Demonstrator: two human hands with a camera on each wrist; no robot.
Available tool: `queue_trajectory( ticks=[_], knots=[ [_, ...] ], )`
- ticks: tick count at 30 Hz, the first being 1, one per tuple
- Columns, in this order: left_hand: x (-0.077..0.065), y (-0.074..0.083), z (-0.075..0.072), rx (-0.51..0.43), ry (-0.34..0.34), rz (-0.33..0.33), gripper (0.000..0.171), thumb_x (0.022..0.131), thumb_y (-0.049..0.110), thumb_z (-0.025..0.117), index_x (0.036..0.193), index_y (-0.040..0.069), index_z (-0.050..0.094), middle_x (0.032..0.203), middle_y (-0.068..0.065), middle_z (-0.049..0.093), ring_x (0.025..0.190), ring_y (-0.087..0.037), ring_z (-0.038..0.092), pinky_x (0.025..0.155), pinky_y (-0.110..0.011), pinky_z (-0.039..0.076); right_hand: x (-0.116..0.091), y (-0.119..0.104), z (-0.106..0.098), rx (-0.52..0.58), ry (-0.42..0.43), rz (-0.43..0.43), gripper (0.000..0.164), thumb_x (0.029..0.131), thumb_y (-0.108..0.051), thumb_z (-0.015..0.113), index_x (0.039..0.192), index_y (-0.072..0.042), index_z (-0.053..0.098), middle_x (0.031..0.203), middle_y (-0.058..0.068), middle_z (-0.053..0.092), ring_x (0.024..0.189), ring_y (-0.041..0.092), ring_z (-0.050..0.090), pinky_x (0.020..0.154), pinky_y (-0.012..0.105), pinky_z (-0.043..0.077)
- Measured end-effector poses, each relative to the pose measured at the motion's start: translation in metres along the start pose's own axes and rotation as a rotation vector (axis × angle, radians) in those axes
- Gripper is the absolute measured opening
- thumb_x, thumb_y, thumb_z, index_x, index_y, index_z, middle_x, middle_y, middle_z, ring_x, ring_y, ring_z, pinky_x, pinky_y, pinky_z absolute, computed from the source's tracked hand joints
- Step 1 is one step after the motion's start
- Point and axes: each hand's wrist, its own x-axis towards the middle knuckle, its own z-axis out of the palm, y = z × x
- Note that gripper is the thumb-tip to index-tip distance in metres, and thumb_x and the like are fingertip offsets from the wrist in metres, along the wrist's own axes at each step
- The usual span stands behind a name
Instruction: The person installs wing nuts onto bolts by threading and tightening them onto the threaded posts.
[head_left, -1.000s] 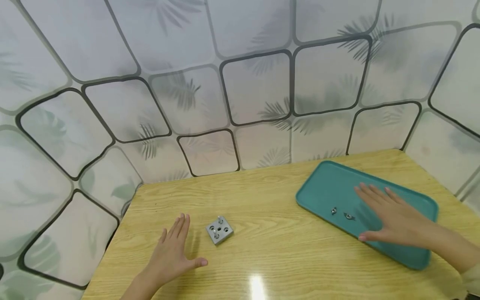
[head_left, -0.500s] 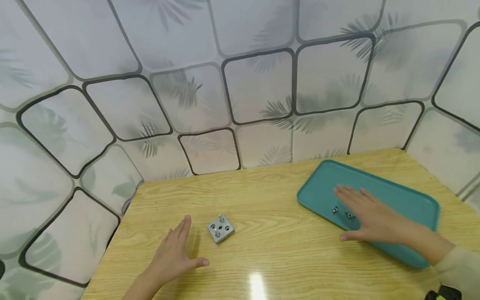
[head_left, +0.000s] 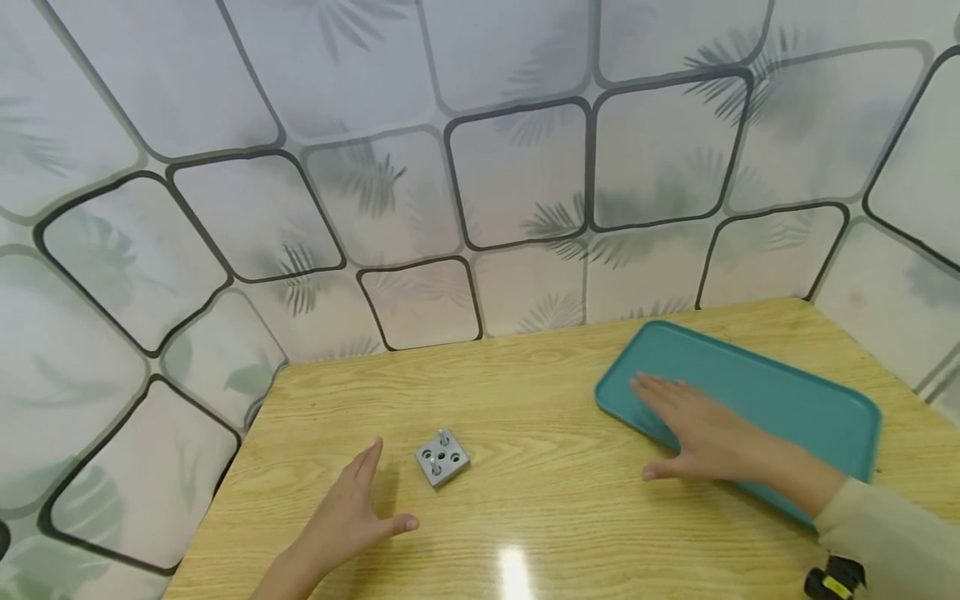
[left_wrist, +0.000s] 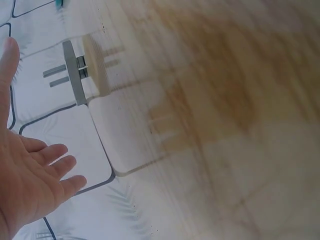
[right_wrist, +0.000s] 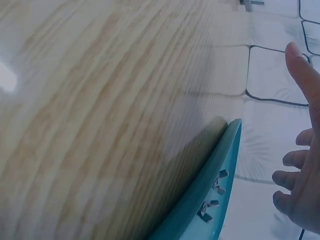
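Note:
A square grey metal block point(head_left: 444, 468) with two upright studs and several holes lies on the wooden table. To its left is my left hand point(head_left: 337, 521), fingers extended and thumb spread, touching nothing. The left wrist view shows the same block point(left_wrist: 74, 75) side-on, its studs sticking up, apart from the fingers. My right hand point(head_left: 708, 437) hovers over the near left part of the teal tray point(head_left: 795, 408), thumb apart and nothing held. Two metal wing nuts point(right_wrist: 206, 212) lie in the tray in the right wrist view; in the head view the right hand hides them.
The wooden table point(head_left: 540, 433) backs onto a wall point(head_left: 517, 183) with a pattern of rounded squares and leaves. The tray has a low raised rim and sits at the table's right side. A bright reflection shows at the front.
My right hand has moved left across the tray, covering the wing nuts that showed earlier; more of the sleeve now shows. The left hand, block and tray stay about where they were.

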Motion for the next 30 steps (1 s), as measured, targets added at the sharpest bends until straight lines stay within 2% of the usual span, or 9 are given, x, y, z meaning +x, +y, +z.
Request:
queue_trajectory(
  ticks=[7, 13, 22, 30],
  knots=[
    [0.002, 0.000, 0.004, -0.058, 0.012, -0.015, 0.112, 0.067, 0.059, 0.075, 0.146, -0.002, 0.026, 0.143, -0.028, 0.035, 0.129, -0.046, 0.036, 0.099, -0.059, 0.036, 0.015, -0.008, 0.003, 0.133, -0.041, 0.023, 0.103, 0.074, -0.058, 0.070, 0.146, 0.003, 0.027, 0.147, 0.025, 0.033, 0.131, 0.046, 0.034, 0.101, 0.059, 0.033],
    [0.002, -0.003, 0.005, -0.067, -0.004, -0.046, 0.107, 0.067, 0.060, 0.075, 0.143, -0.002, 0.032, 0.139, -0.022, 0.042, 0.126, -0.042, 0.040, 0.097, -0.056, 0.039, 0.030, -0.013, 0.010, 0.262, -0.102, 0.044, 0.101, 0.075, -0.050, 0.074, 0.144, 0.007, 0.027, 0.145, 0.029, 0.033, 0.131, 0.049, 0.032, 0.102, 0.061, 0.031],
    [0.004, -0.006, 0.006, -0.217, 0.029, -0.081, 0.085, 0.070, 0.046, 0.080, 0.133, 0.000, 0.047, 0.130, -0.013, 0.050, 0.120, -0.033, 0.045, 0.096, -0.053, 0.040, 0.048, -0.026, 0.019, 0.329, -0.064, -0.066, 0.090, 0.074, -0.043, 0.078, 0.132, 0.014, 0.040, 0.131, 0.032, 0.046, 0.120, 0.049, 0.043, 0.095, 0.060, 0.038],
    [0.006, -0.005, 0.008, -0.341, 0.023, -0.108, 0.076, 0.070, 0.033, 0.083, 0.129, -0.001, 0.050, 0.123, -0.012, 0.054, 0.113, -0.028, 0.049, 0.099, -0.046, 0.040, 0.060, -0.036, 0.030, 0.407, -0.080, -0.075, 0.080, 0.077, -0.042, 0.076, 0.132, 0.008, 0.046, 0.126, 0.021, 0.054, 0.113, 0.039, 0.051, 0.088, 0.055, 0.045]
  ],
)
